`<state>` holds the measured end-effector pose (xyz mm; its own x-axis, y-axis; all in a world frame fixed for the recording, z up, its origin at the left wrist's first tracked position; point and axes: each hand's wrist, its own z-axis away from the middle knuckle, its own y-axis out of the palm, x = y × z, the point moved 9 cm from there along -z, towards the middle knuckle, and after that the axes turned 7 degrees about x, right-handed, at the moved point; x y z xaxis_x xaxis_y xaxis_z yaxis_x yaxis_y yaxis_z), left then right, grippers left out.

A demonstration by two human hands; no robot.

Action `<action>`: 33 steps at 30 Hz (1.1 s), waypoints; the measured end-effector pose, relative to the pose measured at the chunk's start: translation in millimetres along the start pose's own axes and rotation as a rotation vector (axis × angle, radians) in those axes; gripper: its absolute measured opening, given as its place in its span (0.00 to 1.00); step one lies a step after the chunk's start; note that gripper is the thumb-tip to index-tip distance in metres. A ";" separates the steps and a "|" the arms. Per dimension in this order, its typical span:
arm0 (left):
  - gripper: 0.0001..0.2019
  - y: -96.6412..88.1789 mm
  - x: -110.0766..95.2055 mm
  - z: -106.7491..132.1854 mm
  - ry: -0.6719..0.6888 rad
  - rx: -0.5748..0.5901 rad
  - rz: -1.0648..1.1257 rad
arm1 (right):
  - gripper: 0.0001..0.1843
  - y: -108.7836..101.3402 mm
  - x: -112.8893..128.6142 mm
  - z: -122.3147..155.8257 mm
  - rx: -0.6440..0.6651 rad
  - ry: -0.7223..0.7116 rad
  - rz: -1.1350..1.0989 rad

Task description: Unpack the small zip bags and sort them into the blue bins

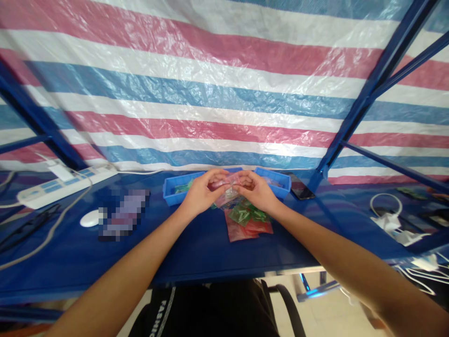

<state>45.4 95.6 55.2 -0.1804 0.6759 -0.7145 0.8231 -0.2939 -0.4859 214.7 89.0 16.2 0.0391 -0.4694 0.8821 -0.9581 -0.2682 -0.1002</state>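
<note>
Between my two hands is a small clear plastic bag [226,197] with a pinkish tint, pinched from both sides. My left hand [206,189] grips its left edge, thumb against fingers. On the other edge my right hand [254,189] has a similar pinch. What the bag contains is too small to make out. Just below lie small green packets [243,214] on top of red plastic bags [240,231]. Behind my hands stand blue bins: a left bin [171,199] with green pieces in it and a right bin [283,192], partly hidden by my right hand.
A white power strip [66,187] with cables, a white round-edged object [90,218] and a pixelated item [126,213] lie to the left. A dark phone [301,186] rests behind right. White chargers [389,222] are far right. Blue metal posts [354,117] and a striped tarp [210,93] border the desk.
</note>
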 end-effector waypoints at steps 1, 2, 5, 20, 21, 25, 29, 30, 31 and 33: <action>0.25 -0.1 4.1 0.1 -0.020 -0.007 0.045 | 0.23 -2.3 0.0 -0.6 -0.019 -0.002 -0.020; 0.29 -0.5 8.8 0.3 -0.042 -0.019 0.079 | 0.23 -5.4 -0.1 -1.2 -0.046 -0.003 -0.041; 0.32 -3.5 21.3 0.9 -0.099 -0.065 0.118 | 0.25 -14.8 -2.5 -2.2 -0.123 0.001 -0.095; 0.29 -0.2 9.9 0.0 -0.057 -0.044 0.134 | 0.21 0.9 9.3 4.1 0.004 0.049 0.044; 0.29 -2.0 9.6 0.1 -0.049 -0.064 0.095 | 0.21 -2.9 9.0 3.8 -0.030 0.046 0.059; 0.23 -18.3 -1.9 3.4 0.029 -0.224 -0.139 | 0.22 -25.0 8.8 3.3 -0.222 0.018 0.088; 0.14 -4.9 -13.0 3.2 0.070 -0.098 -0.183 | 0.19 -32.4 17.0 6.4 -0.306 -0.042 0.099; 0.15 3.0 -13.4 3.2 0.062 -0.034 -0.151 | 0.18 -28.8 19.3 6.6 -0.280 -0.046 0.102; 0.17 10.2 -13.2 3.5 0.052 0.018 -0.113 | 0.18 -23.0 21.2 6.5 -0.233 -0.041 0.102; 0.22 21.1 -11.4 4.6 0.028 0.080 -0.071 | 0.18 -8.5 23.0 6.1 -0.110 -0.017 0.091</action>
<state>62.3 78.6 50.8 -0.2209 0.7150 -0.6633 0.7627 -0.2972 -0.5744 225.5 75.4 34.5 -0.0458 -0.5022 0.8636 -0.9832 -0.1301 -0.1278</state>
